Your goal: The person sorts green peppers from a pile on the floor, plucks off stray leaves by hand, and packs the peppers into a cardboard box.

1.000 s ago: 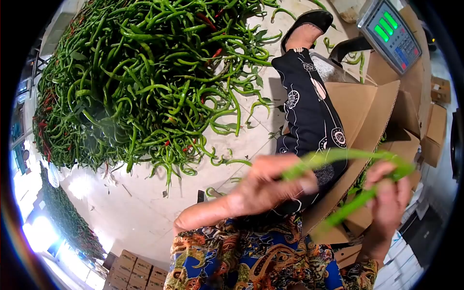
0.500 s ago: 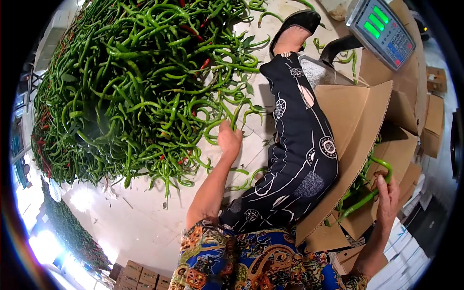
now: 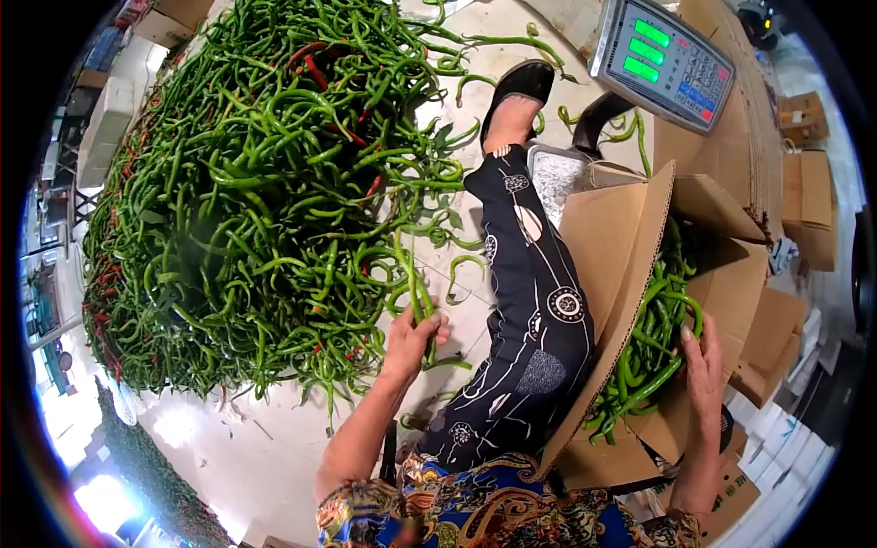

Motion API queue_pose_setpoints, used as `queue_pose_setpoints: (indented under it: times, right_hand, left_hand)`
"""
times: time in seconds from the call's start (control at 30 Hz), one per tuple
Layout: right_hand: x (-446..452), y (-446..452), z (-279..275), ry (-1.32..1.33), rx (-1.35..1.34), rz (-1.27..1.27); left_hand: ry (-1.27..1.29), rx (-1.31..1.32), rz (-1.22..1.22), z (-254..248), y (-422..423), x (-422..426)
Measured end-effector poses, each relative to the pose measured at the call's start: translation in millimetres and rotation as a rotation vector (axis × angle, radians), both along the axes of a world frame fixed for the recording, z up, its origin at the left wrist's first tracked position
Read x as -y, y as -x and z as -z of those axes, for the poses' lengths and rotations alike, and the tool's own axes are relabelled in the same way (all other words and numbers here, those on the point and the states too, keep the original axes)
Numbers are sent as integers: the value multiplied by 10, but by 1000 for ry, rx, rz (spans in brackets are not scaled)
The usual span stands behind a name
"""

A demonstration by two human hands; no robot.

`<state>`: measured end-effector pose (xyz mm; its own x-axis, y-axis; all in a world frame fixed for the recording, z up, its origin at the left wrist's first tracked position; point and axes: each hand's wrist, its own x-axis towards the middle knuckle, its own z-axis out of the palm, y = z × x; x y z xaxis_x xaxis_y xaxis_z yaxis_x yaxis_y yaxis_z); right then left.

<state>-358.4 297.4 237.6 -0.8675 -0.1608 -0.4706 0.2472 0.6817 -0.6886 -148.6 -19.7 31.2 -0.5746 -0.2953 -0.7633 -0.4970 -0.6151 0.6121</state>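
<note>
My left hand is closed round long green chili peppers that point up from its fingers, beside the near edge of a large heap of green chili peppers. My right hand is at the open cardboard box, its fingertips pinching a long curved green chili pepper. More chili peppers lie inside that box. Part of its contents is hidden behind the near flap.
A scale display with green digits stands beyond the box, above a metal scale platform. My leg stretches between heap and box. Loose chili peppers lie on the pale floor. Other cardboard boxes stand at right.
My left hand has drawn back from the heap with chili peppers in it. My right hand has lowered its pepper onto those in the box. The view has shifted, showing more of the box's inside.
</note>
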Motion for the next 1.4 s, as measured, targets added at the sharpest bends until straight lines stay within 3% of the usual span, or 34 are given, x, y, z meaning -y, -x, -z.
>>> queue_pose_setpoints:
  times: [0.03,0.07,0.1,0.17,0.2,0.27,0.33,0.43,0.53,0.67,0.7,0.73,0.9,1.03,1.1,1.2,1.23,1.27,1.3,1.4]
  right_hand:
    - [-33,5,7,-20,33,-2]
    - [-72,-6,34,-10,-3,-26]
    - [-113,-25,91,-1,-39,-50]
    - [-228,-35,185,-44,-99,-125]
    - [-216,-45,179,-45,-73,-127]
    - [-168,-38,127,-47,-31,-132]
    - [-187,-26,136,-54,-10,-126]
    - [-186,-13,121,-73,13,-114]
    - [-156,-39,159,-34,-30,-86]
    - [-109,-12,134,-32,-23,-86]
    - [-118,-14,143,-34,-31,-95]
    - [-136,-14,163,-33,-41,-105]
    - [-151,-34,195,-51,-165,-141]
    - [-168,-38,89,-13,-151,22]
    - [-191,-13,-39,-28,-194,56]
    - [-183,2,-150,-227,-229,-154]
    - [-258,-25,-17,-209,-353,-239]
    - [-321,-53,107,-194,-470,-327]
    - [-247,-66,12,-137,-395,-261]
    - [-246,-81,-17,-146,-276,-258]
  left_hand:
    - [83,13,22,32,72,66]
    - [355,59,190,-78,219,198]
    - [960,38,298,609,93,325]
    - [1344,-101,340,538,432,712]
    - [1468,49,410,519,571,834]
    - [1466,263,585,578,755,1054]
    - [1494,502,711,1025,792,1251]
    - [1531,531,779,1214,768,1273]
    - [1492,373,588,1133,690,1168]
    - [1415,-48,261,894,540,1210]
    - [960,-87,112,758,495,1191]
    - [577,46,97,-44,685,1031]
    - [176,-327,-12,-575,592,877]
    - [-46,-309,-6,-749,635,770]
    - [-87,-215,4,-561,633,811]
    - [-42,-51,-4,-821,1034,771]
    - [-3,-84,24,-938,1271,808]
    - [35,-111,48,-1113,1557,855]
    - [116,-220,186,-1437,1920,903]
    - [270,-583,234,-2450,3222,920]
